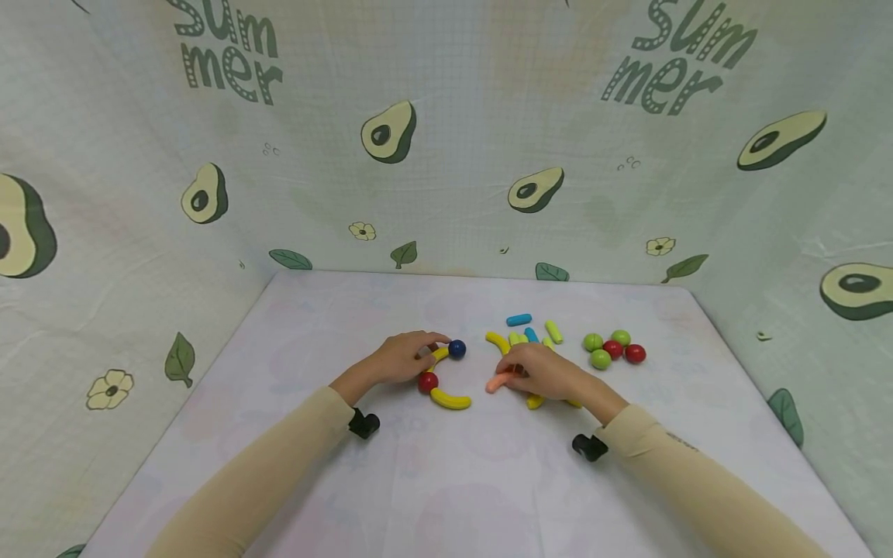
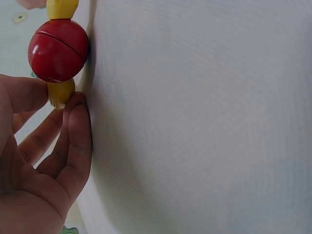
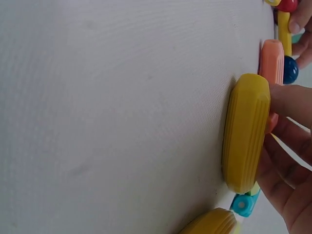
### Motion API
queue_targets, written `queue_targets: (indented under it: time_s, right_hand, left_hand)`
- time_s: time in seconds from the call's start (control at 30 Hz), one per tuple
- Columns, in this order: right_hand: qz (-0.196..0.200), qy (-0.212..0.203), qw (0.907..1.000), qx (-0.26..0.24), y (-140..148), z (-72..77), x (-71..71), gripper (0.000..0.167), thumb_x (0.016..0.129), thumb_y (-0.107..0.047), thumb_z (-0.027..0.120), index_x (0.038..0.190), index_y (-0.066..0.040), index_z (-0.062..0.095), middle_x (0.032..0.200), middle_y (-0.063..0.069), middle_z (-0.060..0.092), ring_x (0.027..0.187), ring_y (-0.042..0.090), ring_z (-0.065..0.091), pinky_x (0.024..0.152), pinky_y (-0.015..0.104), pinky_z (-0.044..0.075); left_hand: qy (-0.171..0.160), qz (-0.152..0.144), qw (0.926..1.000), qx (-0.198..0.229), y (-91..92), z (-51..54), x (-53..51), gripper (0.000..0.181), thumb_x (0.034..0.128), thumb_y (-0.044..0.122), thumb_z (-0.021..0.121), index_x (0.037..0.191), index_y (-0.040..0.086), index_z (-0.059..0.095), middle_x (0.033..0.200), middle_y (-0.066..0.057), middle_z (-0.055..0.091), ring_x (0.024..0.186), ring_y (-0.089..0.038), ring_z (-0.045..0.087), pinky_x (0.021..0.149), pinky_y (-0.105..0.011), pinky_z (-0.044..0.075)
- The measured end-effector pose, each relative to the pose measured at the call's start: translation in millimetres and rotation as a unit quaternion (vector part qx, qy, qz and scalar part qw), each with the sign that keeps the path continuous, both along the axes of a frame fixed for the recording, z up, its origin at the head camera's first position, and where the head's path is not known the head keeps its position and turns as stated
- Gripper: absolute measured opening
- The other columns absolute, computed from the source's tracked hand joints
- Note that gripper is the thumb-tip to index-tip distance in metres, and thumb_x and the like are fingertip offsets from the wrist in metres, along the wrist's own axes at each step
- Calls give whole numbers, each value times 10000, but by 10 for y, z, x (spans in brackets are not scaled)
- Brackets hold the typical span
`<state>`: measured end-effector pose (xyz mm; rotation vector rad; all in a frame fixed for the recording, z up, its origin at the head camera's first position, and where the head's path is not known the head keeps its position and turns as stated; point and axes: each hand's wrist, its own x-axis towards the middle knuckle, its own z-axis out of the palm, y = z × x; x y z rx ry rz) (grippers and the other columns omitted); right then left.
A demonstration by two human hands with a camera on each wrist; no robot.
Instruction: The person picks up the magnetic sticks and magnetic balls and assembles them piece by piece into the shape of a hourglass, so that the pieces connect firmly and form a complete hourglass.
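Since I have only the camera feeds to go by from here, I read the holds from how the fingers lie. The left hand [image 1: 408, 358] has its thumb and fingers drawn in around a yellow stick [image 1: 439, 354], in a light pinch. That stick runs between a red ball [image 1: 428, 382] and a blue ball [image 1: 456, 349], and a second, curved yellow piece [image 1: 450, 399] leaves the red ball toward the right. I take the pinch as a way to steady the whole joined chain, since it sits midway between the balls and leaves the blue one uncovered on the far side.

The right hand [image 1: 544, 373] has an orange stick [image 1: 497, 383] between thumb and fingers, just above the table [image 1: 391, 480] or on it; I can't tell which. It grips well back, so one end juts free toward the chain, apart from the blue ball, probably to keep that tip usable. A loose yellow stick [image 3: 247, 131] lies right beside those fingers.

Beyond that hand lie green sticks [image 1: 554, 332] and blue sticks [image 1: 519, 319], while green balls [image 1: 593, 342] and red balls [image 1: 635, 353] cluster farther right, apparently sorted by shape for easy picking.
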<state>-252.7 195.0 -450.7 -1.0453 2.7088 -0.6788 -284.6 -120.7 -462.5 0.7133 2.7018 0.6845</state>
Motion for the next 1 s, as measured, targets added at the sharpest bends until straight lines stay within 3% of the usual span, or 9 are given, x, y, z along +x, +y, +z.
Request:
queue_targets:
  time_s: [0.2, 0.37, 0.5, 0.67, 1.0]
  right_hand:
    - [-398, 281, 9985, -259, -72, 7, -8, 94, 985, -148, 780, 1065, -100, 794, 930, -42, 701, 767, 109, 563, 709, 255, 506]
    - [-842, 285, 9955, -314, -178, 15, -35, 103, 991, -190, 778, 1029, -94, 787, 819, -60, 671, 687, 101, 536, 656, 254, 484]
    - [-1163, 366, 9920, -339, -251, 10, -57, 199, 992, -260, 782, 1038, -66, 783, 791, -34, 669, 694, 125, 541, 671, 280, 488]
    - [-1500, 285, 9877, -339, -334, -17, -95, 205, 982, -195, 782, 1103, -30, 778, 810, 3, 676, 715, 155, 552, 687, 292, 495]
    - [-1812, 245, 9825, -369, -462, -23, -149, 215, 986, -184, 774, 1131, -25, 766, 830, 20, 688, 737, 163, 575, 712, 307, 534]
  left_hand:
    - [10, 1, 10000, -6, 4, 5, 6, 471, 1069, 207, 617, 1526, 308, 558, 1355, -22, 674, 1033, -176, 634, 1010, -415, 556]
    - [10, -4, 10000, -2, 6, 13, 15, 472, 1068, 206, 617, 1525, 306, 560, 1352, -25, 674, 1028, -179, 631, 1011, -417, 555]
    - [45, -35, 10000, -18, 9, 16, 16, 472, 1069, 207, 620, 1526, 305, 559, 1349, -25, 675, 1026, -179, 630, 1011, -417, 553]
    - [61, -52, 10000, -48, 7, 17, 13, 477, 1068, 212, 620, 1531, 307, 555, 1352, -30, 674, 1040, -186, 629, 1013, -421, 554]
    - [34, -48, 10000, -14, -2, -3, 1, 470, 1074, 226, 619, 1533, 307, 555, 1360, -26, 676, 1086, -188, 620, 1025, -430, 545]
